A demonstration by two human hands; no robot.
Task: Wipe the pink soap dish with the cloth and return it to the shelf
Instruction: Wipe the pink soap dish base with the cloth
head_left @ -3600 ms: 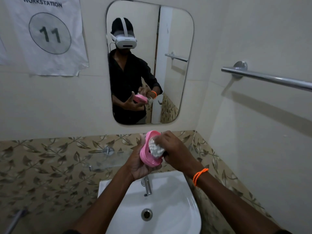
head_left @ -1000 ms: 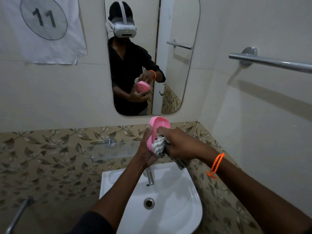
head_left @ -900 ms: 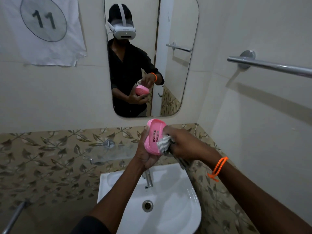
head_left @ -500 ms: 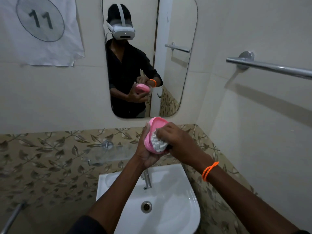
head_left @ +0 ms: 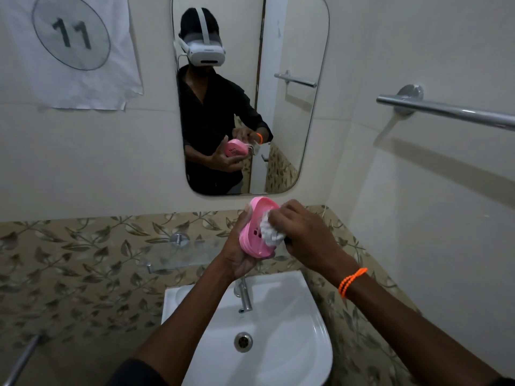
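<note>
The pink soap dish is held upright on its edge above the basin, its slotted inside facing right. My left hand grips it from behind and below. My right hand presses a bunched white cloth into the dish's hollow. The cloth covers the right half of the inside; most of it is hidden under my fingers. A glass shelf is fixed to the patterned tiles, left of and below the dish, with nothing on it.
A white basin with a chrome tap lies below my hands. A mirror hangs above, a towel rail on the right wall, a paper sign at upper left, and a metal bar at lower left.
My right hand has rubbed the cloth back and forth inside the dish, out to the dish's right edge and then back into the hollow. The left hand has tilted the dish slightly.
</note>
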